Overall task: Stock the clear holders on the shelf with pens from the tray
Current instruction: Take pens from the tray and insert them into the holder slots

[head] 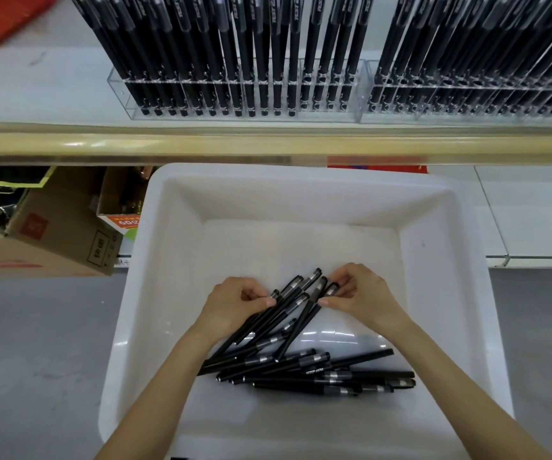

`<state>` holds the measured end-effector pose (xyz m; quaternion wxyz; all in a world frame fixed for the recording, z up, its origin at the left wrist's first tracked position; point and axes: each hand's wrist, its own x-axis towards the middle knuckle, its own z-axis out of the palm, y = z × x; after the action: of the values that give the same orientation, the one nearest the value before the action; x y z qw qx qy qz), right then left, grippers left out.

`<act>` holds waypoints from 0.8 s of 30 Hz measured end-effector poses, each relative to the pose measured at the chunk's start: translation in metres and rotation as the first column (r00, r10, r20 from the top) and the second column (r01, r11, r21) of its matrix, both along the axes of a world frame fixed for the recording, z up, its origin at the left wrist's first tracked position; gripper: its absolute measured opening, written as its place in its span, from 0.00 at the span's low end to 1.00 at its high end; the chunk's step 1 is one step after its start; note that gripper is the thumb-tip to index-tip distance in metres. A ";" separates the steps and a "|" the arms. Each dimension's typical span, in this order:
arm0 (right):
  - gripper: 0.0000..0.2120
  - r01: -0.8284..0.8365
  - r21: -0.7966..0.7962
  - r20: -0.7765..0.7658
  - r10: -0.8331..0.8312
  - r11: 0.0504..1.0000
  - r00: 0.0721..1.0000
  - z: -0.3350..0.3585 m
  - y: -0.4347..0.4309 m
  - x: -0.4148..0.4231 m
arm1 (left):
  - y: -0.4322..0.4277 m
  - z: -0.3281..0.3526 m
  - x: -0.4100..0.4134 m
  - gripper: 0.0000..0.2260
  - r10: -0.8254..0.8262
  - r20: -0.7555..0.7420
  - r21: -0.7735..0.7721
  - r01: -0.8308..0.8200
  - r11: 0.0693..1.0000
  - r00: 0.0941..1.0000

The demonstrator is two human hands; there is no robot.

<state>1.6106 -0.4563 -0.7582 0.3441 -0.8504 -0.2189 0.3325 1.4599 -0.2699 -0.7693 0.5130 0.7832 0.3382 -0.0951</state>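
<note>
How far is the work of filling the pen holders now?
Done: the left holder and right holder look mostly full of pens. In hand: the left hand and right hand pinch a bundle of pens in the tray. Left: that bundle and the loose pile.

1. Both hands are in the white tray (301, 175), left hand (234, 302) facing right hand (359, 293).
2. Between them sits a fan of black pens (296, 305). The left fingers curl round the bundle, and the right thumb and fingers pinch the cap ends.
3. Nearer than the wrists, loose pens (334, 376) lie piled on the tray floor.
4. Well beyond the fingertips, clear holders (234, 94) on the shelf (68, 94) stand packed with pens. A few slots seem free, though glare blurs them.
</note>
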 end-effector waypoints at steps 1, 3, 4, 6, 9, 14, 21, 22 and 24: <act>0.18 -0.011 -0.003 -0.020 0.011 1.000 1.000 0.001 0.000 -0.001 | 0.000 0.000 0.000 0.04 0.003 0.000 -0.017 -0.003 1.000 1.000; 0.17 -0.026 -0.014 -0.058 0.025 1.000 0.998 0.002 0.001 -0.003 | 0.001 0.000 -0.001 0.04 0.011 0.001 -0.043 -0.011 0.999 1.000; 0.16 -0.024 -0.013 -0.089 0.023 1.000 0.996 0.001 0.001 -0.004 | 0.001 0.001 -0.001 0.04 0.016 0.004 -0.053 -0.016 0.998 1.000; 0.13 -0.001 0.035 -0.189 0.008 0.999 0.982 -0.001 0.001 -0.008 | 0.001 0.003 -0.002 0.03 0.030 0.014 -0.067 -0.029 0.997 0.999; 0.08 0.083 0.134 -0.320 -0.037 0.988 0.947 0.001 -0.001 -0.012 | -0.001 0.006 -0.004 0.03 0.076 0.025 -0.096 -0.073 0.993 0.997; 0.10 0.255 0.167 -0.508 -0.138 0.952 0.850 0.012 -0.003 -0.012 | -0.002 0.014 -0.003 0.05 0.158 0.052 -0.178 -0.146 0.973 0.986; 0.04 0.309 0.324 -0.530 -0.099 0.894 0.842 0.057 0.012 0.003 | 0.010 0.064 0.018 0.04 0.197 0.157 -0.282 -0.147 0.948 0.968; 0.03 0.307 0.368 -0.507 -0.088 0.878 0.858 0.067 0.016 0.008 | 0.014 0.075 0.024 0.05 0.199 0.185 -0.288 -0.140 0.947 0.962; 0.02 0.295 0.462 -0.451 -0.065 0.837 0.890 0.088 0.026 0.017 | 0.021 0.099 0.036 0.06 0.203 0.259 -0.279 -0.128 0.952 0.944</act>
<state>1.6275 -0.4300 -0.6706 0.6291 -0.6517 -0.1387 0.4003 1.4958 -0.2490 -0.6704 0.6599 0.6839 0.3106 0.0192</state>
